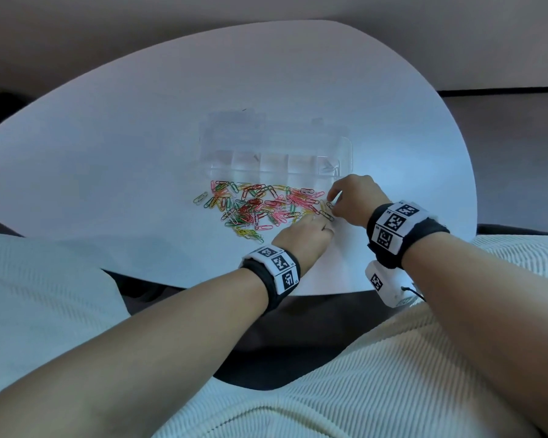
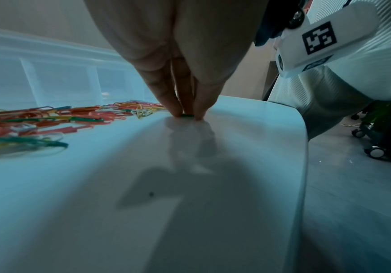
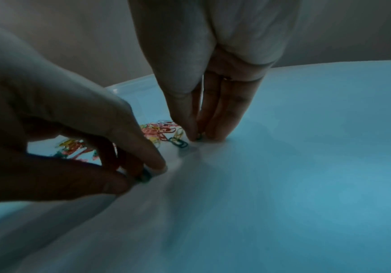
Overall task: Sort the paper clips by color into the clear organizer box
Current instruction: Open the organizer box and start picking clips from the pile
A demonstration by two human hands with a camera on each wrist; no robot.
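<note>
A loose pile of paper clips (image 1: 260, 207) in red, pink, yellow, green and white lies on the white table, just in front of the clear organizer box (image 1: 276, 156). The box's compartments look empty. My left hand (image 1: 325, 219) is at the pile's right edge and pinches a green clip (image 2: 187, 115) against the tabletop. It also shows in the right wrist view as my left hand (image 3: 146, 175), at the left. My right hand (image 1: 331, 202) is just beyond it, fingertips down on another green clip (image 3: 198, 137), thumb and fingers closed around it. Two more dark green clips (image 3: 178, 143) lie between the hands.
The white table (image 1: 140, 137) is rounded, and its right edge (image 2: 304, 140) is close to my hands. Chair castors (image 2: 374, 151) stand on the floor beyond it. My lap in pale ribbed fabric (image 1: 393, 374) lies under the near edge.
</note>
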